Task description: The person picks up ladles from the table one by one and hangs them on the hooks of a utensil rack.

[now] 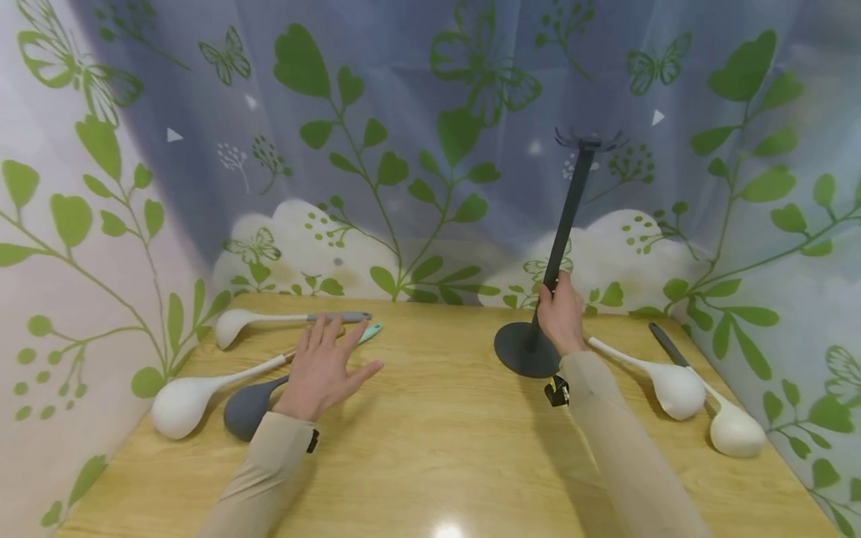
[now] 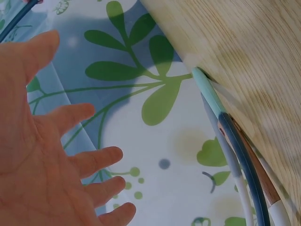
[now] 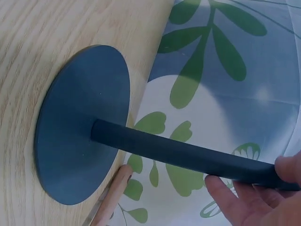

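"Where's the stand?"

"The black stand (image 1: 566, 224) is toward the right of the counter (image 1: 430, 441). The right hand (image 1: 563, 317) has its pole, thumb on one side and fingers curled round the other."

"And the left hand (image 1: 321, 371)?"

"Spread wide, holding nothing, over the handles of the dark ladle (image 1: 244, 412) and the brown-handled ladle (image 1: 180, 408)."

"What could go wrong there?"

"Those handles lie close together. Fingers coming down could catch both, or knock one ladle against the other."

"And with the stand?"

"A sideways pull on the pole could lift one edge of its round base (image 1: 516, 353); I can't tell whether the whole rim sits flat. Also, a wooden handle (image 3: 112, 197), probably the white ladle's (image 1: 678, 391), ends just beside that rim. Slide the stand that way and it could ride up on the handle or shove the ladle aside."
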